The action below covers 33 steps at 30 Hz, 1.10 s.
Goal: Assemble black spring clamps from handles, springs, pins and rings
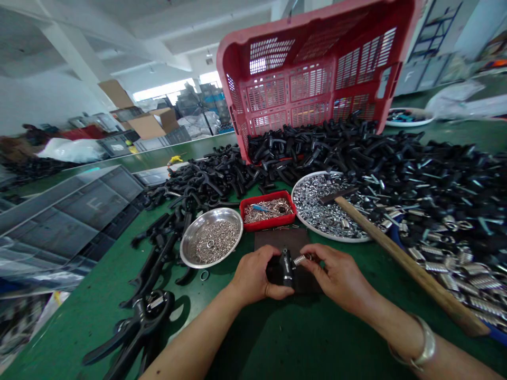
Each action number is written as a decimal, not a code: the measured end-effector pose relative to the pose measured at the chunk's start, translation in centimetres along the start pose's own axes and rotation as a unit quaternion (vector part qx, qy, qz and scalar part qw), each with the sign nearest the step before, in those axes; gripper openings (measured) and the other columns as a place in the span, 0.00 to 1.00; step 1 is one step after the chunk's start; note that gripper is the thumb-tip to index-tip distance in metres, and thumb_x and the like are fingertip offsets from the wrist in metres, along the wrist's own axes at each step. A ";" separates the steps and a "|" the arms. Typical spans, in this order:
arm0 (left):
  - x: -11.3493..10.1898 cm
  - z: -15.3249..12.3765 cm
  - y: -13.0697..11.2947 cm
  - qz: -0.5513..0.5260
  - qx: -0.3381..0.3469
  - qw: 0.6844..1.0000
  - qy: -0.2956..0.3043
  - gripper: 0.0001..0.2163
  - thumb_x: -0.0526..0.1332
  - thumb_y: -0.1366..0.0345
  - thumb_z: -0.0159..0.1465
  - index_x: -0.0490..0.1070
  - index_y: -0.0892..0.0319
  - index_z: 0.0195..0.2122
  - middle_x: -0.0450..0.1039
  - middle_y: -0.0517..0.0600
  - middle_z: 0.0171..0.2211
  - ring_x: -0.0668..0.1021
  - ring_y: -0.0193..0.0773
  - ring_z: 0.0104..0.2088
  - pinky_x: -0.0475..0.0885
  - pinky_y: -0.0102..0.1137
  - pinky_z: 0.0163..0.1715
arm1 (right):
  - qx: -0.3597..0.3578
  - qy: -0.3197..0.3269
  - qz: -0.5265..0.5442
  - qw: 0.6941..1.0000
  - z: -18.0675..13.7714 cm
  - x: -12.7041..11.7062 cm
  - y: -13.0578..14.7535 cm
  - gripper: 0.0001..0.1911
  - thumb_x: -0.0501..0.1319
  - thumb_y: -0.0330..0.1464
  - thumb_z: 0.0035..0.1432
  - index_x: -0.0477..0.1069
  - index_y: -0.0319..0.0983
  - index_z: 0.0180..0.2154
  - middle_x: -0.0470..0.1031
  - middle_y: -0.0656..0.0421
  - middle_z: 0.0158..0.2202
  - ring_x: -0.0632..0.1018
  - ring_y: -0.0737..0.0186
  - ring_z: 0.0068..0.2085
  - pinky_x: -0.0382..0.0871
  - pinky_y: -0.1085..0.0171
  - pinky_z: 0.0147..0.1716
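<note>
My left hand [257,274] is closed around a short black plastic clamp part [285,268], holding it over a dark square mat [265,238]. Between the thumb and fingers of my right hand [336,272] is a coiled metal spring [300,259], its end close beside the black part. Whether the spring touches the part I cannot tell. Behind my hands stand a red tray [293,215] of small metal pins and a steel bowl [186,252] of tiny metal pieces. A loose metal ring [204,275] lies on the green table near the bowl.
A hammer with a wooden handle [396,258] rests across a white plate [317,229] of metal rings, right of my hands. Many springs [475,285] lie at the right. A tipped red crate [273,31] spills black clamp parts [317,142]. Assembled clamps [144,322] lie at left.
</note>
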<state>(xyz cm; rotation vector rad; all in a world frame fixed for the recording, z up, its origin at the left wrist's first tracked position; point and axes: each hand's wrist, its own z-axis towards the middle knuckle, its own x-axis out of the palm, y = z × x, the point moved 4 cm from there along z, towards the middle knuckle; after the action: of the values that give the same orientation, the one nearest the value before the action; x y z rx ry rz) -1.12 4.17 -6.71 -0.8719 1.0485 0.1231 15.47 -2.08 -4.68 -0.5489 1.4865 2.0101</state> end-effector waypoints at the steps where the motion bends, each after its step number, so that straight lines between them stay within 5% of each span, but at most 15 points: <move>1: 0.0 0.0 0.0 0.010 0.009 1.000 -0.009 0.29 0.62 0.45 0.41 0.63 0.59 0.39 0.68 0.49 0.31 0.71 0.38 0.29 0.65 0.31 0.30 | 0.005 0.002 0.011 1.000 0.0 0.1 -0.1 0.08 0.54 0.35 0.56 0.68 0.40 0.35 0.74 0.57 0.31 0.74 0.62 0.33 0.67 0.64 0.33; 6: 0.0 -0.6 0.0 -0.075 0.081 0.994 0.001 0.29 0.61 0.43 0.40 0.63 0.59 0.37 0.68 0.49 0.30 0.71 0.36 0.28 0.66 0.29 0.29 | 0.098 0.120 0.152 0.976 -0.3 1.0 -0.4 0.11 0.54 0.40 0.55 0.66 0.40 0.37 0.71 0.62 0.25 0.71 0.69 0.20 0.64 0.71 0.13; 13: 0.2 -1.4 -0.9 -0.204 0.051 0.976 0.063 0.27 0.55 0.41 0.45 0.63 0.61 0.34 0.64 0.47 0.26 0.67 0.32 0.24 0.63 0.27 0.24 | 0.136 0.163 0.236 0.948 -0.2 1.1 -0.3 0.12 0.55 0.40 0.53 0.64 0.39 0.35 0.70 0.61 0.25 0.74 0.65 0.26 0.64 0.72 0.12; 19: 0.4 -1.2 -0.7 0.017 -0.104 0.994 0.006 0.25 0.61 0.47 0.45 0.63 0.58 0.40 0.68 0.47 0.31 0.70 0.36 0.28 0.64 0.29 0.28 | 0.015 0.008 0.028 0.999 -0.1 0.5 -0.9 0.07 0.55 0.36 0.55 0.67 0.40 0.34 0.73 0.58 0.31 0.75 0.63 0.32 0.69 0.66 0.29; 24: 0.5 0.6 -0.2 0.205 -0.091 0.974 -0.028 0.28 0.58 0.41 0.46 0.66 0.57 0.41 0.68 0.52 0.39 0.69 0.46 0.41 0.64 0.37 0.40 | -0.027 -0.029 -0.130 0.991 0.8 1.8 -2.2 0.07 0.54 0.32 0.56 0.69 0.38 0.34 0.74 0.56 0.31 0.74 0.62 0.33 0.67 0.64 0.34; 31: -0.5 1.6 0.3 0.225 -0.089 0.970 0.003 0.33 0.55 0.36 0.44 0.67 0.55 0.44 0.67 0.52 0.43 0.68 0.45 0.43 0.65 0.37 0.42 | -0.036 -0.030 -0.213 0.976 0.9 0.8 -3.4 0.09 0.52 0.31 0.56 0.69 0.39 0.36 0.73 0.55 0.37 0.73 0.60 0.40 0.67 0.61 0.40; 33: -2.0 2.2 0.3 0.213 -0.103 0.971 -0.022 0.29 0.52 0.38 0.51 0.66 0.55 0.45 0.67 0.51 0.43 0.70 0.43 0.43 0.66 0.35 0.41 | -0.054 -0.045 -0.206 0.976 0.7 0.1 -3.5 0.10 0.51 0.32 0.57 0.69 0.38 0.37 0.72 0.54 0.38 0.73 0.59 0.41 0.67 0.61 0.41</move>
<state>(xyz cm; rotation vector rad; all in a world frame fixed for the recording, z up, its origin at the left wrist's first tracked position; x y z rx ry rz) -0.79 6.44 -4.87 -0.8135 1.1829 0.6181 17.73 -0.65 -7.01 -0.7344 1.1046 1.7673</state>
